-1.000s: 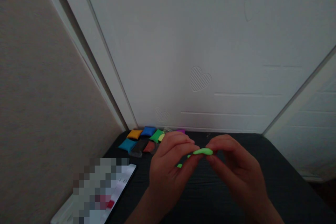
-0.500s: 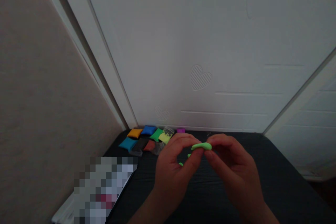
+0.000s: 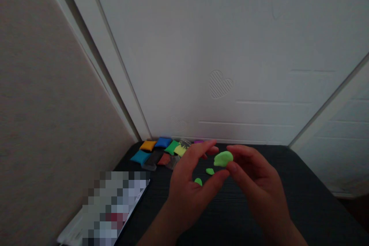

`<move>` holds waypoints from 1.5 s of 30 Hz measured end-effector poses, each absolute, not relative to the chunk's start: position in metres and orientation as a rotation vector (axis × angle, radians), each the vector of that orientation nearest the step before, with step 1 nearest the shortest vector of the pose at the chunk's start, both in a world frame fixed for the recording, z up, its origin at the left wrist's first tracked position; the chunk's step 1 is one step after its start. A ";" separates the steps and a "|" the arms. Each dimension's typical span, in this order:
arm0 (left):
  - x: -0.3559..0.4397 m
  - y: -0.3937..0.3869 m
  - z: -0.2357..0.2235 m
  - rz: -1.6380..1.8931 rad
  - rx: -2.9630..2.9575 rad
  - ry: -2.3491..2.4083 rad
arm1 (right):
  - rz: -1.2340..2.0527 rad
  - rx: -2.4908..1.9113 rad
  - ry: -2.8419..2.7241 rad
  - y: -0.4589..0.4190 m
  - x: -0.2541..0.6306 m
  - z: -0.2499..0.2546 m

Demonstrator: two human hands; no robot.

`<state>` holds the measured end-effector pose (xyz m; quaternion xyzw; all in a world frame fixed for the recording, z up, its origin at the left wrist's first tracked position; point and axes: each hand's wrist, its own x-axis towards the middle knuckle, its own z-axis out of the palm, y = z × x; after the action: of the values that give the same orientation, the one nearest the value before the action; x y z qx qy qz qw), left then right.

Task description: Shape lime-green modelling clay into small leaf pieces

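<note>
A flattened lump of light green modelling clay (image 3: pixel 223 158) is pinched at its right side between the thumb and fingers of my right hand (image 3: pixel 256 182). My left hand (image 3: pixel 191 188) is open beside it, thumb and fingers spread apart around the lump's left side. The left thumb tip lies just below the clay; whether it touches is hard to tell. Two smaller green clay pieces lie on the dark table: one (image 3: pixel 210 171) shows between my left thumb and fingers, the other (image 3: pixel 198 181) is partly hidden by my left hand.
Several clay packets lie at the table's back left, among them orange (image 3: pixel 148 145), blue (image 3: pixel 163 142), teal (image 3: pixel 140 157) and green (image 3: pixel 172 147). A blurred-out flat object (image 3: pixel 127 203) lies at the front left. A white panel (image 3: pixel 259 65) with an embossed heart rises behind the dark table (image 3: pixel 305 200).
My left fingers have let go of the clay and spread apart. The lump has turned to show its broad face, held by my right hand. The two small pieces are more visible.
</note>
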<state>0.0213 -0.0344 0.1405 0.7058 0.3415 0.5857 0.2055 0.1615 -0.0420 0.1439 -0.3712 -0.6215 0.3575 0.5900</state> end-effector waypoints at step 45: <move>0.017 -0.037 0.151 1.344 1.448 0.816 | 0.332 -0.872 -1.943 -0.039 0.172 0.148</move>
<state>0.0170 -0.0369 0.1511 0.5939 0.3345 0.5513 0.4811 0.1722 -0.0385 0.1478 -0.3564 -0.7939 0.1358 0.4735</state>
